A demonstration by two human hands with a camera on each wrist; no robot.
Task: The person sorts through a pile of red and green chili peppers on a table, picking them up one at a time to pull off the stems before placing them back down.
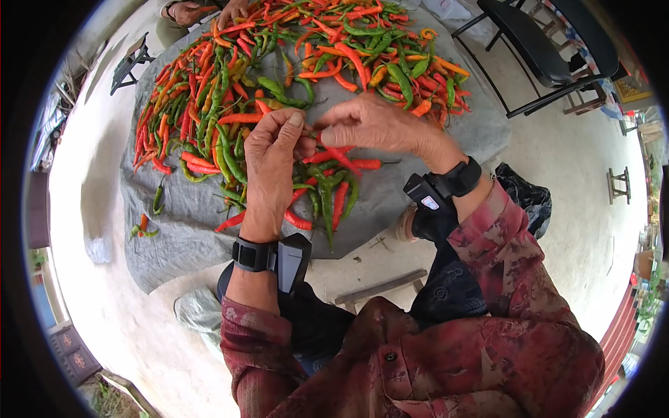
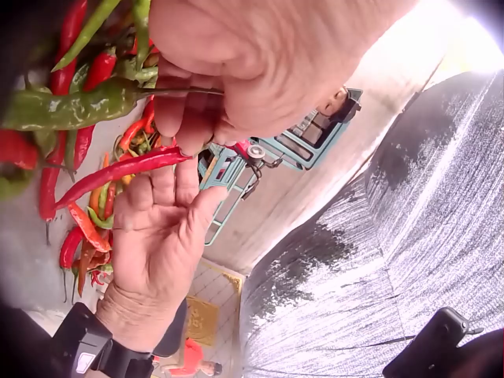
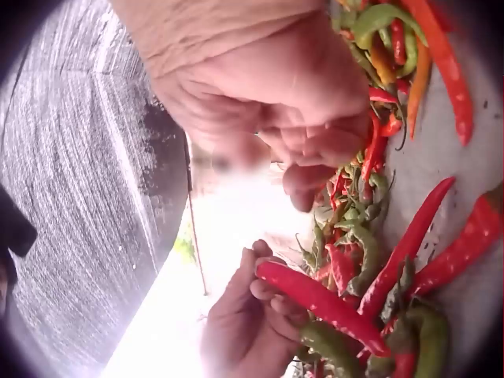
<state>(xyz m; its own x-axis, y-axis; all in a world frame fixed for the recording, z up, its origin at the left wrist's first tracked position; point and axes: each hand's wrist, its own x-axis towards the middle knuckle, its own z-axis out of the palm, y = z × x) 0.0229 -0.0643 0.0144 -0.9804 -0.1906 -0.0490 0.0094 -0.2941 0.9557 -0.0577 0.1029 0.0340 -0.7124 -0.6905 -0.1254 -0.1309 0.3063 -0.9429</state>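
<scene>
My left hand [image 1: 274,150] pinches a red chili pepper [image 3: 323,305] by its stem end, with the body of the pepper pointing away from the fingers. In the left wrist view a green chili pepper [image 2: 75,106] lies close by, its long stem crossing over the left fingers. Facing the left hand is my right hand [image 1: 380,125], its fingers loosely bent and holding nothing visible. The right fingertips come close to the held pepper's stem end in the left wrist view. Below both hands are several red and green chili peppers [image 1: 326,198].
A large heap of red, orange and green chilies [image 1: 230,104] covers a grey sheet [image 1: 181,237]. Another person's hands [image 1: 185,12] work at the far left edge. A black chair [image 1: 529,49] stands at back right, a small stool [image 1: 618,185] farther right, a black bag [image 1: 523,198] by my knee.
</scene>
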